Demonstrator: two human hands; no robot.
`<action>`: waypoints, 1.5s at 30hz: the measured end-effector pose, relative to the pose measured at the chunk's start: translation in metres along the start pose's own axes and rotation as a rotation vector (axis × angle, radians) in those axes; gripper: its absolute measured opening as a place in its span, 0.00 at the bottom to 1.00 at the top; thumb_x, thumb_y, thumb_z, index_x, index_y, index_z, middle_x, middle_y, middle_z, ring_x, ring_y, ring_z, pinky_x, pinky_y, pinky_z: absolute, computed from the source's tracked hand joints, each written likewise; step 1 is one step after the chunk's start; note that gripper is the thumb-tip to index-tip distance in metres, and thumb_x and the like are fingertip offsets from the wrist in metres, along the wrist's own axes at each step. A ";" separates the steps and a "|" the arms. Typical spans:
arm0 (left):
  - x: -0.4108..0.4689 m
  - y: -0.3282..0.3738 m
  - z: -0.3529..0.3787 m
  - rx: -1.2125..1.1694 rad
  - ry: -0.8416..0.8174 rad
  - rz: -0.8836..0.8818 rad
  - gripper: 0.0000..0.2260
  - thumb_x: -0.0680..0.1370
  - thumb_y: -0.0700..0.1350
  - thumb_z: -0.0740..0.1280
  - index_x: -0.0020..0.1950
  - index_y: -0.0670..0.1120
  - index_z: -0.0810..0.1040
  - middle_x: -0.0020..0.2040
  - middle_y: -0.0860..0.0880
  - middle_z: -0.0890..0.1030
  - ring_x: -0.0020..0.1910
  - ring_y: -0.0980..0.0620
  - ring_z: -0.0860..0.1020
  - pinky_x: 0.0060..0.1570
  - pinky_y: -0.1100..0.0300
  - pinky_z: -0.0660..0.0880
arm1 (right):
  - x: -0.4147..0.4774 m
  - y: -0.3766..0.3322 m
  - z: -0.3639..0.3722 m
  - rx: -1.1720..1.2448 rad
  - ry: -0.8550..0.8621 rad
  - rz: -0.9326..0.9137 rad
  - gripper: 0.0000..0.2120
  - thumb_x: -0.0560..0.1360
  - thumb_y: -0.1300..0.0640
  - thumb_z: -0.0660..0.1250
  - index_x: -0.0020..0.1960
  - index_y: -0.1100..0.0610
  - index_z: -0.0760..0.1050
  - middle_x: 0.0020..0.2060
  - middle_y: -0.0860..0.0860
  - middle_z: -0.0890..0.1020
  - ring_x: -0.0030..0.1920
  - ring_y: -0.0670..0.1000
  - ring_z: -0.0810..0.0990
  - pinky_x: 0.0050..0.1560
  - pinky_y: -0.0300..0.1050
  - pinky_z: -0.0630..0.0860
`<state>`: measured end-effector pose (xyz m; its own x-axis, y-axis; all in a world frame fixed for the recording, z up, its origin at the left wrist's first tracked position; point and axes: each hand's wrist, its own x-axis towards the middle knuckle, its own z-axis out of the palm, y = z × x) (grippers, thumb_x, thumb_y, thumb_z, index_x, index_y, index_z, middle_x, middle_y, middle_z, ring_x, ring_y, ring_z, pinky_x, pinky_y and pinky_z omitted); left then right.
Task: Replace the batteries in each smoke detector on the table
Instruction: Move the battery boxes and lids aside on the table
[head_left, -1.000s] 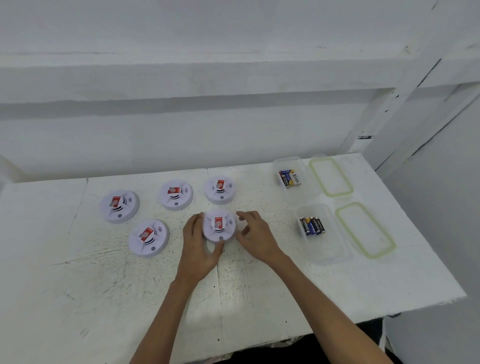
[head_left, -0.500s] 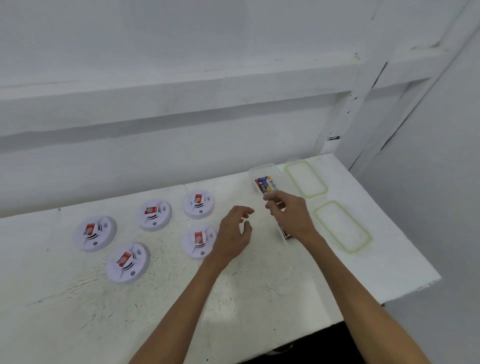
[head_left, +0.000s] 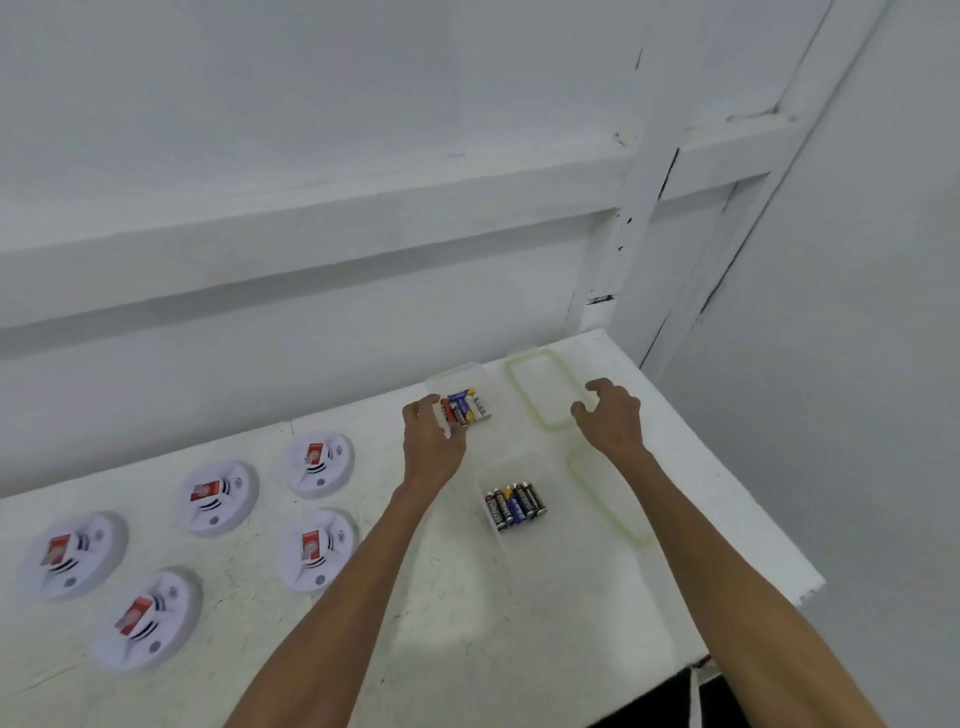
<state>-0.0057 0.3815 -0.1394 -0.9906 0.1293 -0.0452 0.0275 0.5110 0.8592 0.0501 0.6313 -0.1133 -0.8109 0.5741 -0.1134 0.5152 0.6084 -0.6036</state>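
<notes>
Two hands reach out: your left hand (head_left: 434, 441) curls at the far container (head_left: 462, 375), grip unclear. Your right hand (head_left: 612, 418) hangs loosely curled, empty, over the far lid (head_left: 524, 364). A second container (head_left: 506, 551) and second lid (head_left: 608, 506) lie at 6 o'clock. Five smoke detectors (head_left: 318, 551) sit at 8 o'clock.

Both grips are off the near-right smoke detector (head_left: 317, 550). Left grip (head_left: 434, 441) has gone out toward 2 o'clock, fingers now curled at the left wall of the far container (head_left: 457, 370), beside its batteries (head_left: 467, 408). Right grip (head_left: 608, 415) has left the near container (head_left: 506, 457) and is now at the far lid's (head_left: 543, 389) 4 o'clock corner, fingers arched.
</notes>
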 end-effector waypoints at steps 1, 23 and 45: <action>0.003 -0.001 0.001 0.010 -0.012 -0.015 0.23 0.81 0.41 0.67 0.76 0.42 0.68 0.71 0.42 0.69 0.50 0.48 0.79 0.54 0.60 0.72 | 0.006 0.000 0.002 -0.035 -0.027 0.027 0.26 0.78 0.50 0.67 0.73 0.58 0.68 0.66 0.61 0.73 0.69 0.63 0.67 0.63 0.52 0.68; 0.012 0.009 0.000 -0.285 0.010 -0.178 0.15 0.84 0.57 0.59 0.61 0.52 0.79 0.59 0.50 0.78 0.57 0.49 0.77 0.64 0.50 0.75 | -0.016 -0.077 0.010 -0.002 0.096 -0.355 0.14 0.78 0.61 0.61 0.63 0.57 0.66 0.40 0.56 0.76 0.38 0.58 0.75 0.37 0.46 0.66; 0.011 -0.004 -0.018 -0.518 -0.057 -0.393 0.26 0.78 0.42 0.74 0.71 0.44 0.65 0.60 0.41 0.77 0.57 0.42 0.80 0.44 0.52 0.83 | -0.038 -0.071 0.041 -0.024 -0.164 -0.337 0.24 0.75 0.46 0.72 0.67 0.55 0.75 0.66 0.52 0.77 0.66 0.54 0.74 0.60 0.42 0.67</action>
<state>-0.0191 0.3659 -0.1344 -0.9047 0.0686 -0.4206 -0.4174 0.0554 0.9070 0.0327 0.5436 -0.0986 -0.9687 0.2454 -0.0381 0.2170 0.7619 -0.6102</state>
